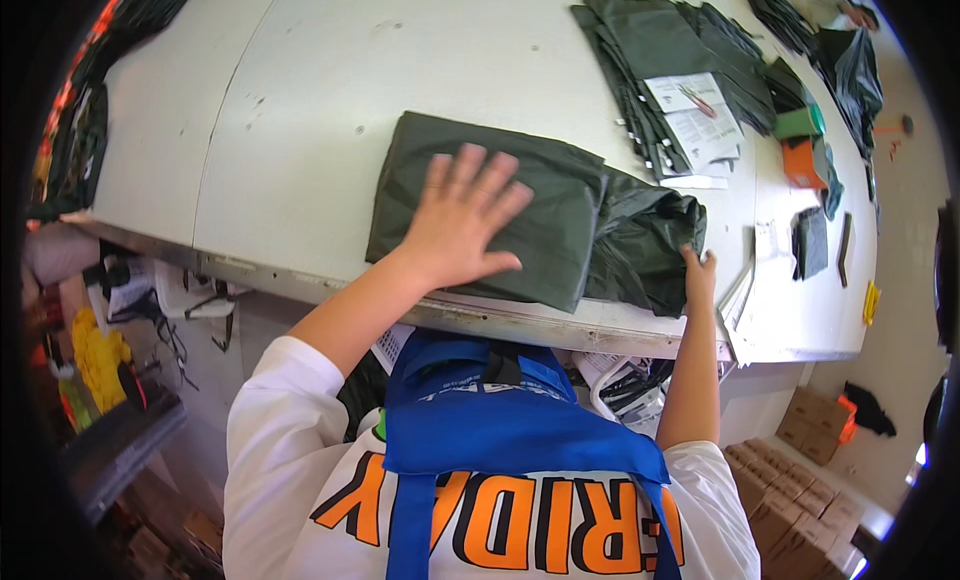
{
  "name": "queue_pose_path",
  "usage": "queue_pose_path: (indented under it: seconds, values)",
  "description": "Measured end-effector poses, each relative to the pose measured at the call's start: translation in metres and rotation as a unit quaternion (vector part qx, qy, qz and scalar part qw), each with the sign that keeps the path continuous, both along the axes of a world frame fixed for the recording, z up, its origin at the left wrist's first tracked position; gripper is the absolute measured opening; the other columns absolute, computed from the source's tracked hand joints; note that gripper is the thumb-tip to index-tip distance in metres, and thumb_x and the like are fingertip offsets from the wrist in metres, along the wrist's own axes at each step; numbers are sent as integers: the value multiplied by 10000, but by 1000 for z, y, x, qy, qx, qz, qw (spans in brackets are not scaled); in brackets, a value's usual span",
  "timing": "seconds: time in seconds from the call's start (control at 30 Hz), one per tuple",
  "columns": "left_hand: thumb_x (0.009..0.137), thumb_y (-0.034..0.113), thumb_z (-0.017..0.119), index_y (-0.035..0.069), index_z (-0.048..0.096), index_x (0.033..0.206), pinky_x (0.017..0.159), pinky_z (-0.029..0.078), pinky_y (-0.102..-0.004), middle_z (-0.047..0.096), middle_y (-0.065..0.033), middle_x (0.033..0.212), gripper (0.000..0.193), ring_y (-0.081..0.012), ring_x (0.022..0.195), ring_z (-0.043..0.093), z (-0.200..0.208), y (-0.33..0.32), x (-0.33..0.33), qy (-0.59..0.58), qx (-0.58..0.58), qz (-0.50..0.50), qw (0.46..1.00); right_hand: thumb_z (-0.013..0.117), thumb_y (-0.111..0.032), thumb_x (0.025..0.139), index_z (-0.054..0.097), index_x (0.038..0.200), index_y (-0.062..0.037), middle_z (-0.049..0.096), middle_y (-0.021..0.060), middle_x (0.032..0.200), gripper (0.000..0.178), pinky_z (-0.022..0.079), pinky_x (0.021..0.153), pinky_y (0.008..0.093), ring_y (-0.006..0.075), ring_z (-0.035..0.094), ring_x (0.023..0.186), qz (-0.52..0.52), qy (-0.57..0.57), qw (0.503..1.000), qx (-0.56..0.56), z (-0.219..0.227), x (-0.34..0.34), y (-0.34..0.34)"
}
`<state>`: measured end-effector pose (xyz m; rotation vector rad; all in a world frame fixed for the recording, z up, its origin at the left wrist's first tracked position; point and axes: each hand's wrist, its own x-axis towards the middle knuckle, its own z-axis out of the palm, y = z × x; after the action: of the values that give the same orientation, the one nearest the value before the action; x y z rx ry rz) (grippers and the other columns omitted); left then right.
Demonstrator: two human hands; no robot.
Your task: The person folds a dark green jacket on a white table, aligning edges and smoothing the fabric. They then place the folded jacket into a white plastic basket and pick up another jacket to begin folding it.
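A dark green folded fabric piece lies on the white table near its front edge. My left hand rests flat on top of it, fingers spread. To its right the same dark fabric bunches into a crumpled lump. My right hand touches the lower right edge of that crumpled part at the table's front edge; its fingers curl on the cloth, but whether they grip it is unclear.
A stack of dark folded fabric pieces with white papers on top lies at the back right. Small green and orange items sit farther right. Cardboard boxes stand on the floor at lower right, clutter at lower left.
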<state>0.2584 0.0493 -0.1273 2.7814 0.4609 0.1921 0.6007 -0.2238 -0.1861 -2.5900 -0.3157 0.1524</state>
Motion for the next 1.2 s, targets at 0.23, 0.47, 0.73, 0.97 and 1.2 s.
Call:
queue_pose_path:
  seconds: [0.23,0.47,0.73,0.97,1.2]
  values:
    - [833,694,425,338,464,1372,1060,-15,-708,289,-55,1521,647,-356,1432,126,-10,-3,102,160,64,-274,946,674,-56,700,555,1134,46,656,145,991,461,529,820,362,248,646,876,28,438,859,263,62,33,-11]
    - [873,688,345,225,366,1444,975,130,-770,239,-152,1528,736,-458,1400,126,-8,-58,192,204,28,-48,977,694,-129,686,499,1185,19,625,143,1036,556,502,808,294,188,622,869,304,238,919,77,236,46,129]
    - [779,254,681,24,572,1193,916,455,-373,569,-163,1215,486,-294,1085,559,14,-2,139,-301,-185,-221,909,601,-48,713,498,1054,21,566,195,843,362,521,651,414,360,619,741,504,-22,862,-51,170,-151,97]
    - [784,140,667,41,582,1135,862,466,-375,580,-164,1099,374,-304,993,572,-16,-6,-21,-142,-409,83,898,642,-100,730,444,1334,-96,545,168,1004,636,479,748,420,324,556,914,484,46,869,-88,130,-222,63]
    - [747,69,709,35,570,1007,644,469,-346,574,-122,844,297,-289,774,567,37,-23,13,-66,-259,56,962,544,-33,721,469,1364,-106,530,165,1066,651,465,817,342,318,511,991,494,-18,865,-87,106,-248,65]
